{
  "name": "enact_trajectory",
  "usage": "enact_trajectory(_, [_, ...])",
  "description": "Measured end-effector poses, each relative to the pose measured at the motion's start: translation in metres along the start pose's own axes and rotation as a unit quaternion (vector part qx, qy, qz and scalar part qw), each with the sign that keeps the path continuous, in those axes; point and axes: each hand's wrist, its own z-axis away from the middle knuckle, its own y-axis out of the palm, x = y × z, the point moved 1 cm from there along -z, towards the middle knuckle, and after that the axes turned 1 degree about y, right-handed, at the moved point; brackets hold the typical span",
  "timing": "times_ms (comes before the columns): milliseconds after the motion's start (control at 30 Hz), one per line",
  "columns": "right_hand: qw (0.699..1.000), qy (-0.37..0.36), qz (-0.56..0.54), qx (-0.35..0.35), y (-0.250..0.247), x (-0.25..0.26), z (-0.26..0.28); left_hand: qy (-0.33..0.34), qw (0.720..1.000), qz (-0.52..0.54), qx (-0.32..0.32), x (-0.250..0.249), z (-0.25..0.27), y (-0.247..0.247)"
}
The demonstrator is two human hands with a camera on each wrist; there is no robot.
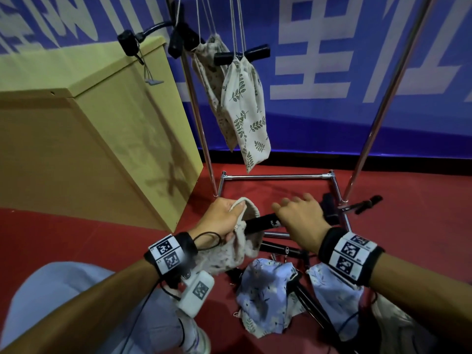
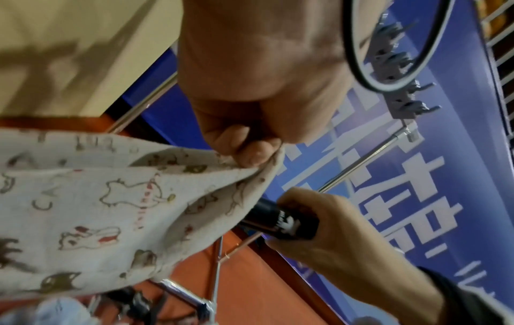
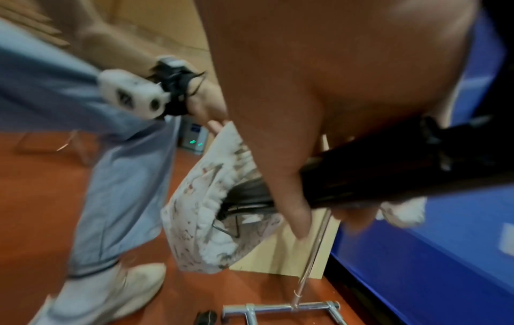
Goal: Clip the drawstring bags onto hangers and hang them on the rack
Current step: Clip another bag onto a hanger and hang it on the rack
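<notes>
My left hand pinches the gathered rim of a cream drawstring bag printed with small cats. My right hand grips a black hanger whose left end is pushed into the bag's open mouth. The hanger bar shows between both hands in the left wrist view. Two leaf-print bags hang from black hangers on the chrome rack.
Two blue floral bags and spare black hangers lie on the red floor beside the rack's base. A yellow wooden box stands to the left. A blue banner covers the wall behind. My leg and shoe are close by.
</notes>
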Motion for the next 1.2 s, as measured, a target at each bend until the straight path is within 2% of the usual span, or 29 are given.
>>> enact_trajectory(67, [0.994, -0.028, 0.053, -0.096, 0.001, 0.006, -0.002, -0.039, 0.998, 0.054, 0.005, -0.007, 0.004, 0.006])
enact_trajectory(133, [0.971, -0.081, 0.061, -0.216, -0.002, 0.015, -0.006, -0.074, 0.993, 0.094, 0.003, -0.009, 0.003, 0.009])
enact_trajectory(200, [0.953, -0.113, 0.039, -0.280, 0.000, 0.032, -0.009, -0.102, 0.984, 0.149, 0.005, -0.011, 0.002, 0.013])
enact_trajectory(267, [0.957, -0.142, -0.039, -0.249, 0.025, 0.050, -0.012, -0.105, 0.968, 0.226, -0.002, -0.016, 0.001, 0.015])
enact_trajectory(333, [0.968, -0.180, -0.071, -0.157, 0.043, 0.058, -0.008, -0.081, 0.960, 0.268, -0.006, -0.021, 0.001, 0.012])
enact_trajectory(400, [0.972, -0.227, 0.029, -0.049, 0.051, 0.051, -0.001, -0.052, 0.960, 0.275, 0.007, -0.024, 0.002, 0.007])
enact_trajectory(433, [0.973, -0.215, 0.076, -0.024, 0.044, 0.045, 0.002, -0.042, 0.961, 0.273, 0.011, -0.025, 0.002, 0.006])
enact_trajectory(500, [0.971, -0.217, 0.096, -0.039, 0.033, 0.033, 0.006, -0.022, 0.966, 0.259, 0.013, -0.025, 0.002, 0.006])
enact_trajectory(633, [0.964, -0.220, 0.064, -0.135, 0.022, 0.020, 0.007, -0.011, 0.967, 0.254, 0.003, -0.033, -0.003, 0.009])
enact_trajectory(733, [0.961, -0.172, 0.036, -0.216, 0.003, 0.007, 0.006, -0.019, 0.960, 0.277, -0.016, -0.039, -0.009, 0.004])
enact_trajectory(800, [0.959, -0.156, 0.014, -0.235, -0.007, -0.006, 0.007, -0.009, 0.955, 0.296, -0.021, -0.044, -0.014, 0.001])
enact_trajectory(867, [0.961, -0.115, -0.069, -0.241, -0.014, -0.016, 0.009, 0.005, 0.954, 0.299, -0.018, -0.050, -0.017, -0.003])
enact_trajectory(900, [0.962, -0.061, -0.133, -0.231, -0.014, -0.021, 0.010, 0.014, 0.956, 0.292, -0.016, -0.053, -0.018, -0.004])
enact_trajectory(933, [0.961, 0.012, -0.205, -0.188, -0.013, -0.023, 0.011, 0.022, 0.958, 0.285, -0.012, -0.054, -0.019, -0.006])
enact_trajectory(967, [0.948, 0.088, -0.283, -0.116, -0.009, -0.025, 0.013, 0.029, 0.960, 0.280, -0.009, -0.055, -0.020, -0.006])
enact_trajectory(1000, [0.919, 0.153, -0.362, -0.025, -0.003, -0.024, 0.016, 0.033, 0.961, 0.275, -0.007, -0.055, -0.021, -0.007])
enact_trajectory(1033, [0.871, 0.203, -0.439, 0.083, 0.006, -0.020, 0.020, 0.035, 0.962, 0.272, -0.006, -0.055, -0.022, -0.008])
enact_trajectory(1100, [0.736, 0.255, -0.574, 0.252, 0.022, -0.011, 0.029, 0.039, 0.964, 0.261, 0.005, -0.057, -0.023, -0.008])
enact_trajectory(1133, [0.671, 0.262, -0.631, 0.289, 0.030, -0.007, 0.033, 0.044, 0.965, 0.257, 0.015, -0.060, -0.021, -0.007])
enact_trajectory(1200, [0.545, 0.258, -0.739, 0.302, 0.040, -0.001, 0.035, 0.058, 0.965, 0.253, 0.039, -0.068, -0.015, -0.004])
